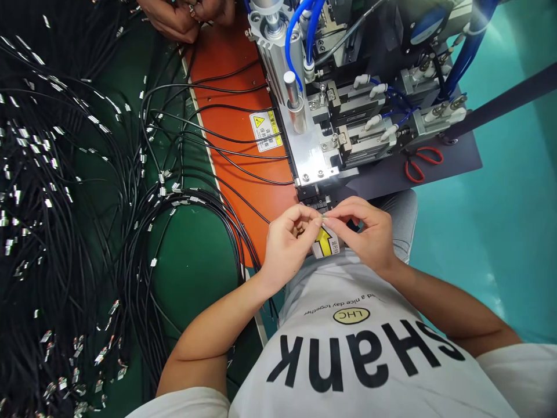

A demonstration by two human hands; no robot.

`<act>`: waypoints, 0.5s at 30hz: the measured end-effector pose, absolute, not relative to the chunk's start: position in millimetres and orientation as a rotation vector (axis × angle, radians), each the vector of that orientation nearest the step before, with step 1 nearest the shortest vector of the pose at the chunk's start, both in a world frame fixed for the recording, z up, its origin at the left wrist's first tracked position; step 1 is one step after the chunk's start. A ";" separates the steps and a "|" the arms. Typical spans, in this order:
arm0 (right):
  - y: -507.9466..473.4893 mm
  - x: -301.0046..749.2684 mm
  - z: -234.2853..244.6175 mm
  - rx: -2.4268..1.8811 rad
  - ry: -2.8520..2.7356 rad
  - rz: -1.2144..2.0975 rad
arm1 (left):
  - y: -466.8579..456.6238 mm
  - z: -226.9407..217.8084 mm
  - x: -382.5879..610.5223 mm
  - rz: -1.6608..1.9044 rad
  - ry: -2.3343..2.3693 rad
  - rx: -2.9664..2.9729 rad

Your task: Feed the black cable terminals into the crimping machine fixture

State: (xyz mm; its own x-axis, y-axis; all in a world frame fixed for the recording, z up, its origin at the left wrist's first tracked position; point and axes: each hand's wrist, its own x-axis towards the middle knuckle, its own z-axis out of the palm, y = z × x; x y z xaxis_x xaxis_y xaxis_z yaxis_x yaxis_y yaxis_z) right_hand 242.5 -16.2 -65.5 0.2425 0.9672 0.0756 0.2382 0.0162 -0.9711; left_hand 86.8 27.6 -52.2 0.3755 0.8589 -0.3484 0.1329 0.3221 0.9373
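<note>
My left hand [285,247] is closed in a pinch, with a thin black cable [248,203] running in from the left to its fingers. My right hand [369,232] pinches at the same spot, its fingertips meeting those of the left. Whatever tiny part sits between the fingertips is too small and covered to make out. Both hands are just in front of the machine's black fixture [319,200], above a label with a yellow arrow [324,241].
The metal machine [300,151] with blue air hoses stands ahead on an orange board [235,133]. Red-handled scissors [424,162] lie to its right. Coiled black cables [191,197] with silvery connectors cover the green table [195,249]. Another person's hands [191,14] are at the top left.
</note>
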 end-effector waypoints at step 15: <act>-5.4 252.5 -86.5 -1.452 -0.949 1.157 | 36.3 -68.7 75.5 0.726 1.103 1.880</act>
